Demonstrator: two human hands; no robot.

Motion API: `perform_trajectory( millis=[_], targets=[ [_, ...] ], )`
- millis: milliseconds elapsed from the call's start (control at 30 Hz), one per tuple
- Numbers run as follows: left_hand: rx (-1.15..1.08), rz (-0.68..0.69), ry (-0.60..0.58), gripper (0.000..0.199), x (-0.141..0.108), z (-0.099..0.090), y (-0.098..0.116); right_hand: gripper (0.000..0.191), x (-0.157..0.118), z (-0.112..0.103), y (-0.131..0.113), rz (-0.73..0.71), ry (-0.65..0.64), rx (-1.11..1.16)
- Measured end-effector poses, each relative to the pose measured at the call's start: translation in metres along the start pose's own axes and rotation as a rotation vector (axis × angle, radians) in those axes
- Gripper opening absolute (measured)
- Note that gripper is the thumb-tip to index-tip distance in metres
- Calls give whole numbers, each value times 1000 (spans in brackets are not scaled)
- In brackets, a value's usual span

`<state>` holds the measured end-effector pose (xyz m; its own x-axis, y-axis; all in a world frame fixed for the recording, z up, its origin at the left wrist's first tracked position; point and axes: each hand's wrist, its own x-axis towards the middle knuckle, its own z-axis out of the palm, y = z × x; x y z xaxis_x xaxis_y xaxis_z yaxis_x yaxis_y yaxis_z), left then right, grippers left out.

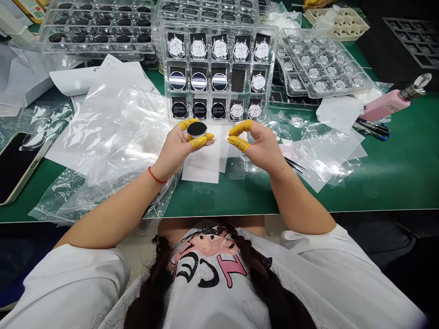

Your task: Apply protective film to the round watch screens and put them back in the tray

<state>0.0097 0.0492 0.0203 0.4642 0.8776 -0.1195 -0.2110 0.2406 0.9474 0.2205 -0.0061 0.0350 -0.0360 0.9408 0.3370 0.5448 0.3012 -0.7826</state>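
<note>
In the head view, my left hand (pixel 175 148) pinches one flat, round, black disc with a silvery rim (pixel 196 130) between fingers wearing yellow finger covers (pixel 198 143). It is just in front of the tilted, clear plastic tray with three rows of pockets (pixel 273 68). My right hand (pixel 263 145), also before this tray, has thumb and forefinger pressed together on a thin whitish piece (pixel 225 137); it is too small to tell what it is. I judge that the step in hand is the close handling of this single disc. The next move, in my opinion, calls for light and steady fingers, because the dark face looks easy to mark.

Below the tray, white paper sheets (pixel 202 167) lie on the green tabletop (pixel 247 198). To its left are crumpled clear plastic bags (pixel 125 137) and, farther, a dark phone (pixel 15 157). To its right I see dark, slim tweezers (pixel 295 165) and a pink bottle (pixel 386 104). Behind it, more filled trays (pixel 206 16) are stacked.
</note>
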Motion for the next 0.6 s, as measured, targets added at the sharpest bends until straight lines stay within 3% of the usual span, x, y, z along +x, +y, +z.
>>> perform_trajectory(
  millis=[267, 433, 500, 600],
  targets=[
    [7, 44, -6, 67, 3, -3, -4, 10, -1, 2, -1, 34, 2, 25],
    [21, 53, 21, 66, 4, -3, -6, 4, 5, -11, 5, 60, 123, 41],
    [31, 61, 21, 63, 5, -4, -7, 3, 10, -26, 14, 184, 161, 12],
    [59, 73, 22, 59, 6, -5, -9, 9, 17, -53, 36, 488, 154, -129]
  ],
)
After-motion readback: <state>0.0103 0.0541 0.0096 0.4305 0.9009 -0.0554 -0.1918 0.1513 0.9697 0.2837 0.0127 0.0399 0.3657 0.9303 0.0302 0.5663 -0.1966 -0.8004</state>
